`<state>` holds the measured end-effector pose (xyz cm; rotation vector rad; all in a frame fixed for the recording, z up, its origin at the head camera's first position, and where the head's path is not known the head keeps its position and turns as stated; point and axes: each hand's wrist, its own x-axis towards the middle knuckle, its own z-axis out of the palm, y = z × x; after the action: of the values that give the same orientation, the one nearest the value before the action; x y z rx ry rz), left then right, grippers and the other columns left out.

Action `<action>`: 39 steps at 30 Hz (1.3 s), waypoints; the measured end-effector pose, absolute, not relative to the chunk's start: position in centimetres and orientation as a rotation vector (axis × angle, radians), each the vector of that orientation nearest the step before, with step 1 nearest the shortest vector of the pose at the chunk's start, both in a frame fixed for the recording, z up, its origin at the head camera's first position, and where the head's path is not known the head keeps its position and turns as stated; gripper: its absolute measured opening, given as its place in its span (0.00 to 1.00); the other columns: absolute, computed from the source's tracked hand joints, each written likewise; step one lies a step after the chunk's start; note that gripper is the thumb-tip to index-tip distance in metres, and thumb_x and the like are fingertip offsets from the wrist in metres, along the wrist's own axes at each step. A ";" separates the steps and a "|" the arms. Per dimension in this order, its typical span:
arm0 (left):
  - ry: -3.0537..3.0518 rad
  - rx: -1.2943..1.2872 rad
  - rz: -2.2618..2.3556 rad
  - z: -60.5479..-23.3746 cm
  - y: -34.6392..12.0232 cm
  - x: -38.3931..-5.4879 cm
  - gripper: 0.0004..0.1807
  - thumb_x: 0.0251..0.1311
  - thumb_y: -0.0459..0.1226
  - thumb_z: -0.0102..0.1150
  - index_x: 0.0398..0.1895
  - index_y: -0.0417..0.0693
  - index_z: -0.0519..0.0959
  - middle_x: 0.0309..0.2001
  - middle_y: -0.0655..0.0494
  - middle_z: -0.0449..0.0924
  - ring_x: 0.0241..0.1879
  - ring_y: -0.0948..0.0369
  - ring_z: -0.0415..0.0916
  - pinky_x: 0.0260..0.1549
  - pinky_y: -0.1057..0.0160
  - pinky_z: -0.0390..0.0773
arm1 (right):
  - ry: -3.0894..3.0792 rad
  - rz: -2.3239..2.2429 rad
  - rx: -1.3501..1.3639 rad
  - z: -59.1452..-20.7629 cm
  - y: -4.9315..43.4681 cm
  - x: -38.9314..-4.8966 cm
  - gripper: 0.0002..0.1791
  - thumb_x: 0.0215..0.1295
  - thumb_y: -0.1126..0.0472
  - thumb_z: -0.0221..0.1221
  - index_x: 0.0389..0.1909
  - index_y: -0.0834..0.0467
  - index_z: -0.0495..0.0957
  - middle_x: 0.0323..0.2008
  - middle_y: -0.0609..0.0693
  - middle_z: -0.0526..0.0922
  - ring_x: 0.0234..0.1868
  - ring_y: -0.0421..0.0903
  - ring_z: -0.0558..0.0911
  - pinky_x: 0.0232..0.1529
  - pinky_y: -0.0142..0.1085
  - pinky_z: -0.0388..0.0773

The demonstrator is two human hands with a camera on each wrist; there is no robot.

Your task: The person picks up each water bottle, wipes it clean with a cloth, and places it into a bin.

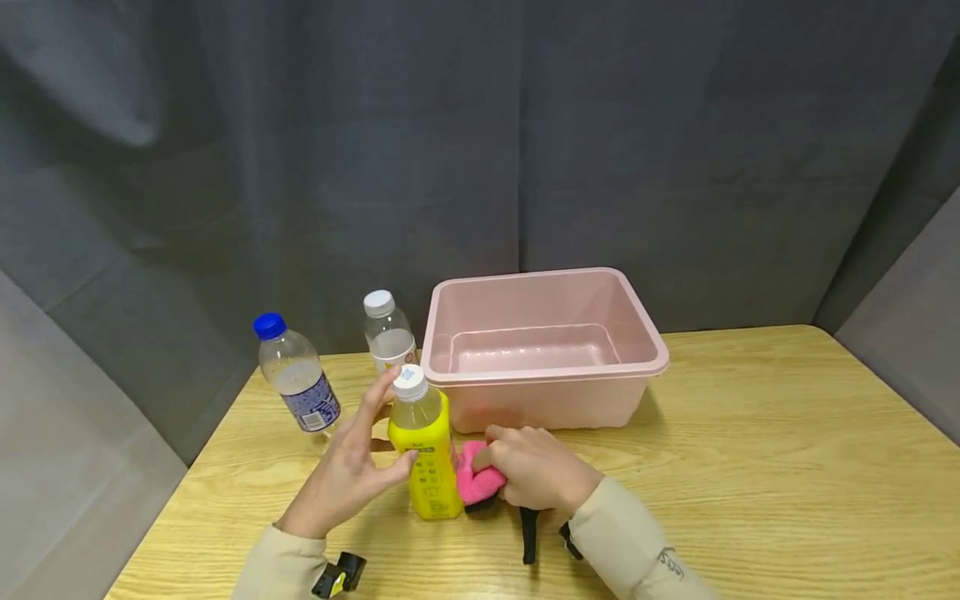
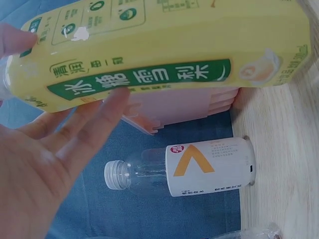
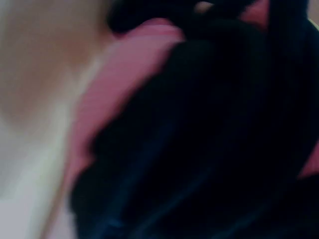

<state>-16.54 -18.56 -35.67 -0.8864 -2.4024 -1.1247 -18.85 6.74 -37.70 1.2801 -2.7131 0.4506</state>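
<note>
My left hand (image 1: 345, 475) holds a yellow-labelled drink bottle (image 1: 433, 471) with a white cap, thumb at the front and fingers behind. The bottle stands upright in the head view; its green label strip with white characters shows in the left wrist view. My right hand (image 1: 538, 468) grips a fuzzy pink and black cloth (image 1: 478, 482) right beside the bottle's right side. Dark folds of the cloth (image 3: 199, 144) fill most of the right wrist view, blurred. Some of the right fingertips are hidden in the cloth.
A pink plastic tub (image 1: 543, 375) stands behind the hands. At its left is a white-capped clear bottle (image 1: 390, 333); farther left stands a blue-capped bottle (image 1: 300, 379) with a purple label. A grey curtain (image 1: 517, 150) hangs behind the wooden table (image 1: 750, 467).
</note>
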 end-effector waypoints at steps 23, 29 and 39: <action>-2.408 -0.879 -1.127 -35.7 -18.6 -16.6 0.57 0.49 0.20 0.68 0.80 0.55 0.50 0.60 0.35 0.74 0.53 0.39 0.78 0.37 0.59 0.86 | -2.503 0.535 1.278 -35.6 7.5 -18.5 0.26 0.43 0.77 0.65 0.42 0.49 0.89 0.34 0.47 0.76 0.24 0.41 0.72 0.25 0.30 0.72; -2.394 -0.892 -1.130 -35.7 -18.7 -16.6 0.56 0.49 0.21 0.68 0.79 0.50 0.49 0.58 0.35 0.74 0.53 0.39 0.78 0.37 0.58 0.86 | -2.210 0.729 1.234 -34.4 8.1 -18.5 0.26 0.44 0.78 0.66 0.44 0.52 0.89 0.42 0.50 0.80 0.34 0.45 0.80 0.34 0.36 0.81; -2.391 -0.896 -1.112 -35.8 -18.7 -16.7 0.56 0.49 0.21 0.68 0.79 0.53 0.50 0.58 0.37 0.75 0.52 0.40 0.79 0.36 0.59 0.86 | -1.932 1.086 1.145 -34.7 7.8 -19.2 0.25 0.46 0.80 0.68 0.46 0.56 0.88 0.46 0.55 0.81 0.44 0.52 0.82 0.43 0.43 0.84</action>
<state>-16.71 -18.65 -35.80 -0.8957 -2.3913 -1.1123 -19.20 7.78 -34.68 1.1450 -1.9316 1.0857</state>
